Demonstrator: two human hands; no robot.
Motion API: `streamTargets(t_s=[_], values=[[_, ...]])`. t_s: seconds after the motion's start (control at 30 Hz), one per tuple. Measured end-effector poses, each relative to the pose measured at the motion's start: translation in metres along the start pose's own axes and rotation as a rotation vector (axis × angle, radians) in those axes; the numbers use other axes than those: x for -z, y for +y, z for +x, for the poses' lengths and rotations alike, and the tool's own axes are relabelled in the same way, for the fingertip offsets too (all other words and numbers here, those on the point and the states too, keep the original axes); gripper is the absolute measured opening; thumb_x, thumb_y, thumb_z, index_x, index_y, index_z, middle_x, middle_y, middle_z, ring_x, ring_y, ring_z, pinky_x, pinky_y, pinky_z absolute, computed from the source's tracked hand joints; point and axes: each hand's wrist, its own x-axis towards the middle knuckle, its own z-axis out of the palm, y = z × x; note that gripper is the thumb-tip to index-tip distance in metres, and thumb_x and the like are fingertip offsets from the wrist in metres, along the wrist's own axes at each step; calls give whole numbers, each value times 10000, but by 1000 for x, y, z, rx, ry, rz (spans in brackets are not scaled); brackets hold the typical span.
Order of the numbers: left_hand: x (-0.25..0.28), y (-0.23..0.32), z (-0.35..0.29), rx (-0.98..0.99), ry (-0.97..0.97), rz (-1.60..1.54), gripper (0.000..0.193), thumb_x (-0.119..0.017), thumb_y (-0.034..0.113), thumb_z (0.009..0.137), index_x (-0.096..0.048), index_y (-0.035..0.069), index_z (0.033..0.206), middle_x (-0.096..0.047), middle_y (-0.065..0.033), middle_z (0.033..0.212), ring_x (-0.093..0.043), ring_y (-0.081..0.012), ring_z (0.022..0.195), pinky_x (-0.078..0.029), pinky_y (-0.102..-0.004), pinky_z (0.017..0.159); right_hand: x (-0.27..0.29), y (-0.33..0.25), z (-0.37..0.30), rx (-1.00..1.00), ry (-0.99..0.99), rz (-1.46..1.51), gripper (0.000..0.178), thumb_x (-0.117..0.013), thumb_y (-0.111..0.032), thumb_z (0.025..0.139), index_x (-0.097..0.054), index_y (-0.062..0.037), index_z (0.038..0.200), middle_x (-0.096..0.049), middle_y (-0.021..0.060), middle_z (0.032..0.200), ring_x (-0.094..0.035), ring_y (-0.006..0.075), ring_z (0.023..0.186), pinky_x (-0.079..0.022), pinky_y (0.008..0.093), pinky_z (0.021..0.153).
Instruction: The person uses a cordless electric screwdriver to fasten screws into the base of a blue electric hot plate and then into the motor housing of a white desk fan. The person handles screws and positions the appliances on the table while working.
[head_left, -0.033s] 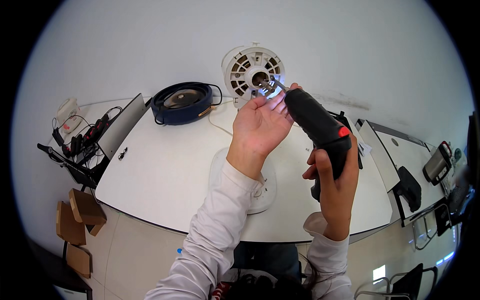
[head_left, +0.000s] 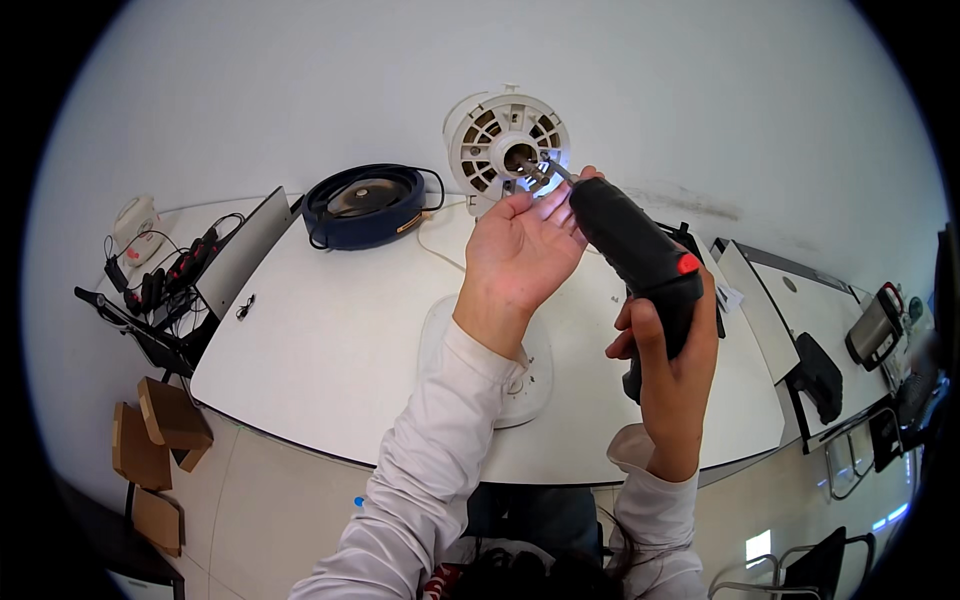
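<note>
A round white fan motor housing (head_left: 493, 128) with slotted vents faces me, a metal shaft (head_left: 536, 171) jutting from its centre. Palm up, my left hand (head_left: 522, 250) lies just below the shaft, its fingers stretched toward the housing's lower rim; whether they touch it I cannot tell. My right hand (head_left: 672, 370) is wrapped round the grip of a black cordless screwdriver (head_left: 630, 235) with a red button. The screwdriver's thin bit points up and left at the housing face, right of the shaft. A white fan base (head_left: 525, 405) with small dark bits on it is partly hidden under my left arm.
On the white table (head_left: 320, 340), a dark blue round case (head_left: 365, 215) with a cord stands back left. Left are a grey panel (head_left: 240, 255), tangled black cables and cardboard boxes (head_left: 142, 450). A side table at right holds a black bag-like thing (head_left: 818, 378) and a kettle (head_left: 876, 325).
</note>
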Motion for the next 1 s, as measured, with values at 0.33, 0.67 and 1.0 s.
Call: streamTargets(t_s=[0.33, 0.67, 1.0], values=[[-2, -3, -1, -33, 34, -6, 455, -203, 199, 982, -304, -119, 1291, -432, -229, 1291, -450, -330, 1203, -388, -412, 1027, 8, 2, -15, 12, 41, 109, 482, -589, -144, 868, -399, 4, 1285, -576, 78, 781, -557, 110, 620, -500, 244, 544], [11, -23, -10, -90, 130, 64, 397, -290, 50, 937, -310, -113, 1299, -399, -219, 1306, -412, -319, 1234, -358, -390, 1062, 30, 21, -28, 196, 265, 95, 486, -499, -408, 937, -441, 27, 1146, -561, 118, 772, -544, 162, 533, -460, 263, 503], [134, -54, 3, 93, 675, 575, 391, -398, 98, 891, -373, -110, 1222, -434, -191, 1218, -463, -298, 1154, -417, -361, 1001, 94, 123, -47, -270, 358, 49, 338, -541, -217, 928, -449, -24, 1190, -590, 76, 752, -562, 132, 516, -453, 226, 495]])
